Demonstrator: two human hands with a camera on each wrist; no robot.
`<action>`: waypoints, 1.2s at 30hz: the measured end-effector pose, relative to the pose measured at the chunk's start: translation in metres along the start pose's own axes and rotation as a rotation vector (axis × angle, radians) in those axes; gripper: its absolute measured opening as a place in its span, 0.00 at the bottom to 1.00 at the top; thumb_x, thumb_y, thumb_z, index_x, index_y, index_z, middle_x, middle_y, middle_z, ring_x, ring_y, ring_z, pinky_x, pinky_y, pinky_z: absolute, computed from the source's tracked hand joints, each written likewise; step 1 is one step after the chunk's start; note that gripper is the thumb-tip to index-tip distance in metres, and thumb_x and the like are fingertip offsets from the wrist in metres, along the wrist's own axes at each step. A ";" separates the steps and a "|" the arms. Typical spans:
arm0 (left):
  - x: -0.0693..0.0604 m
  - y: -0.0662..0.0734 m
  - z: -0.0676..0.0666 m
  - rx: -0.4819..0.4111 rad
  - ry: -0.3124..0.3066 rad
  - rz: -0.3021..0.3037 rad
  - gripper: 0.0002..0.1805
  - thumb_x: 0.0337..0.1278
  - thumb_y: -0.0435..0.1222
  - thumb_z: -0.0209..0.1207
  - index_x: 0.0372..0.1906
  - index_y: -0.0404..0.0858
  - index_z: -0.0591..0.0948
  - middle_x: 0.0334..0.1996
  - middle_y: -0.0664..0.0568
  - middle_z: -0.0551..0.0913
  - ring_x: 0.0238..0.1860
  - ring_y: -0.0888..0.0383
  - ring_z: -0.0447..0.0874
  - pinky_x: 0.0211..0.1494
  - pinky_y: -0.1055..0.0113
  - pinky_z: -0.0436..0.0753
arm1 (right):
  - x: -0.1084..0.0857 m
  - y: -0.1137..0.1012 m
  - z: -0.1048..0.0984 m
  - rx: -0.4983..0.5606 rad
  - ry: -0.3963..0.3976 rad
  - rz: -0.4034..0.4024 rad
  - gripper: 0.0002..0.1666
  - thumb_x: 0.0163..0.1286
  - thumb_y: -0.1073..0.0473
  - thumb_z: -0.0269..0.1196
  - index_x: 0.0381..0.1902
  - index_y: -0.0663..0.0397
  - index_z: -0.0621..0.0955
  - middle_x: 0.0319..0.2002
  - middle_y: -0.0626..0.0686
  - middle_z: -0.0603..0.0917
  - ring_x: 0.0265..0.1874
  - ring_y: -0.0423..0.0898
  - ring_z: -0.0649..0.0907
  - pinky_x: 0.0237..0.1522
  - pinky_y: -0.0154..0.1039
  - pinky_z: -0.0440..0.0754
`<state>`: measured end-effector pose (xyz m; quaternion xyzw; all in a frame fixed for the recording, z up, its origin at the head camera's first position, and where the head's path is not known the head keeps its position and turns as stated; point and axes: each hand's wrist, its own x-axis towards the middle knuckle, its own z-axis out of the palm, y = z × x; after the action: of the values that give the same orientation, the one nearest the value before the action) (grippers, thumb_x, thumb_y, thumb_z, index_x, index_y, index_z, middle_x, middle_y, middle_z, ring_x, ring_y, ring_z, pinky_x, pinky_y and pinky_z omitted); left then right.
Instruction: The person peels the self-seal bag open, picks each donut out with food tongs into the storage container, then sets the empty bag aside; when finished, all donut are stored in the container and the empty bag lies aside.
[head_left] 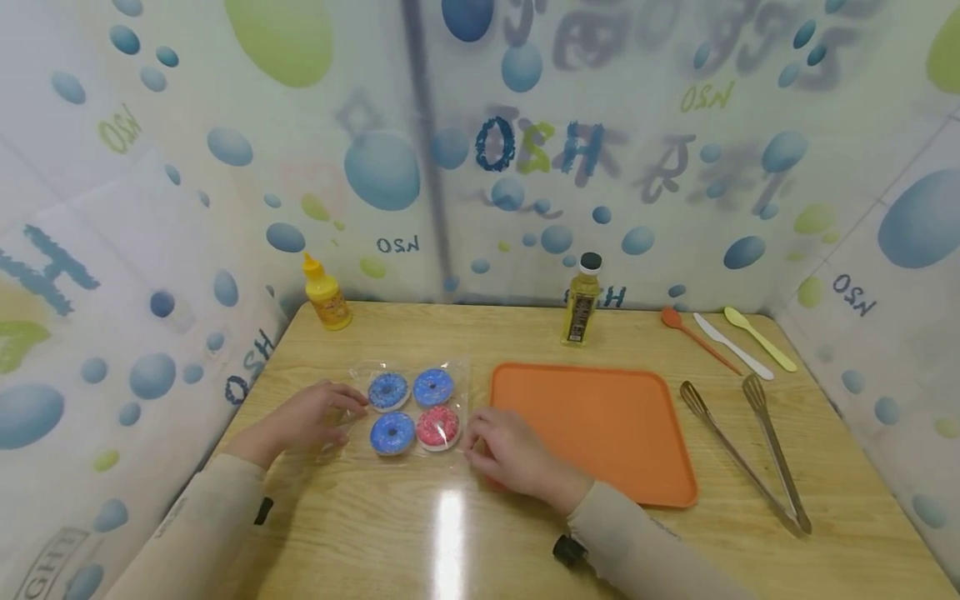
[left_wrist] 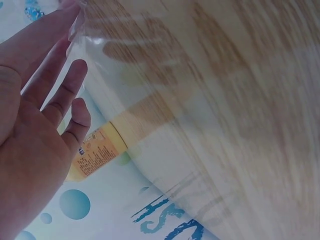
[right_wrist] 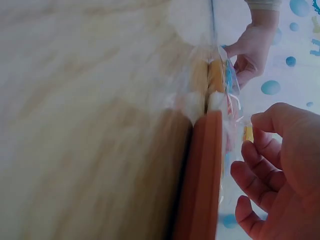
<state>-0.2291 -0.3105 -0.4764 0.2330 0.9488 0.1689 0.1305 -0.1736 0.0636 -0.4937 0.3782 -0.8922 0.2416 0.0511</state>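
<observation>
Three blue-iced toy-like doughnuts [head_left: 392,433] and a pink-iced doughnut [head_left: 438,427] sit in a clear plastic package [head_left: 420,457] on the wooden table. My left hand [head_left: 313,415] is at the package's left side. In the left wrist view, its thumb and forefinger pinch the clear film [left_wrist: 92,37], the other fingers loosely bent. My right hand [head_left: 517,457] is at the package's right edge, over the left rim of the orange tray [head_left: 600,425]. Thumb and forefinger of that hand [right_wrist: 280,165] come together at the film edge in the right wrist view.
A yellow squeeze bottle [head_left: 327,300] stands at the back left, an oil bottle [head_left: 582,304] behind the tray. Right of the tray lie metal tongs [head_left: 780,450], an orange spoon [head_left: 701,340], a white knife [head_left: 731,343] and a yellow-green spoon [head_left: 761,339]. Printed sheets wall the table.
</observation>
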 end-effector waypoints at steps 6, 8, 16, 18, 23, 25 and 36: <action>0.001 0.002 -0.002 0.007 0.000 0.009 0.22 0.50 0.31 0.75 0.53 0.46 0.89 0.62 0.48 0.83 0.67 0.37 0.75 0.70 0.34 0.70 | -0.007 0.007 -0.004 -0.001 0.027 0.025 0.07 0.67 0.54 0.71 0.35 0.42 0.81 0.38 0.41 0.79 0.40 0.39 0.77 0.50 0.43 0.78; 0.001 0.002 -0.002 0.011 0.001 0.017 0.22 0.50 0.30 0.75 0.53 0.46 0.89 0.63 0.48 0.83 0.67 0.37 0.75 0.69 0.34 0.70 | -0.010 0.008 -0.004 0.005 0.038 0.028 0.07 0.66 0.55 0.71 0.34 0.42 0.81 0.37 0.41 0.79 0.40 0.39 0.77 0.48 0.42 0.78; 0.000 0.002 0.000 0.023 0.025 0.062 0.22 0.49 0.30 0.76 0.52 0.45 0.89 0.61 0.48 0.83 0.66 0.38 0.76 0.69 0.36 0.71 | -0.012 0.016 -0.012 0.157 0.030 0.090 0.03 0.71 0.56 0.68 0.38 0.44 0.82 0.40 0.44 0.82 0.40 0.40 0.79 0.47 0.39 0.80; 0.000 0.002 0.000 0.024 0.028 0.067 0.22 0.48 0.30 0.76 0.52 0.44 0.89 0.61 0.48 0.84 0.65 0.38 0.77 0.69 0.36 0.72 | -0.009 0.017 -0.014 0.173 0.032 0.087 0.02 0.72 0.57 0.67 0.40 0.46 0.82 0.40 0.45 0.83 0.41 0.41 0.80 0.47 0.39 0.81; 0.000 0.003 -0.001 0.018 0.025 0.055 0.22 0.48 0.30 0.76 0.52 0.44 0.89 0.61 0.47 0.84 0.65 0.37 0.76 0.69 0.35 0.71 | 0.004 0.015 -0.017 0.200 0.007 0.028 0.07 0.74 0.59 0.66 0.48 0.48 0.85 0.46 0.47 0.84 0.43 0.45 0.83 0.51 0.41 0.83; 0.000 0.003 -0.001 0.012 0.024 0.048 0.22 0.47 0.30 0.76 0.52 0.44 0.89 0.61 0.47 0.84 0.65 0.37 0.76 0.69 0.35 0.71 | 0.010 0.014 -0.016 0.212 -0.016 0.017 0.10 0.74 0.59 0.66 0.51 0.48 0.85 0.49 0.47 0.84 0.45 0.45 0.84 0.51 0.40 0.83; -0.001 0.004 -0.001 0.027 0.000 0.020 0.24 0.50 0.28 0.74 0.54 0.46 0.88 0.64 0.49 0.82 0.67 0.38 0.75 0.70 0.35 0.70 | 0.032 0.009 -0.006 0.189 -0.086 -0.048 0.10 0.70 0.62 0.69 0.47 0.45 0.90 0.52 0.46 0.83 0.53 0.43 0.82 0.57 0.39 0.81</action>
<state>-0.2271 -0.3074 -0.4734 0.2444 0.9485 0.1575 0.1255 -0.2028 0.0512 -0.4834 0.4126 -0.8574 0.3071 -0.0174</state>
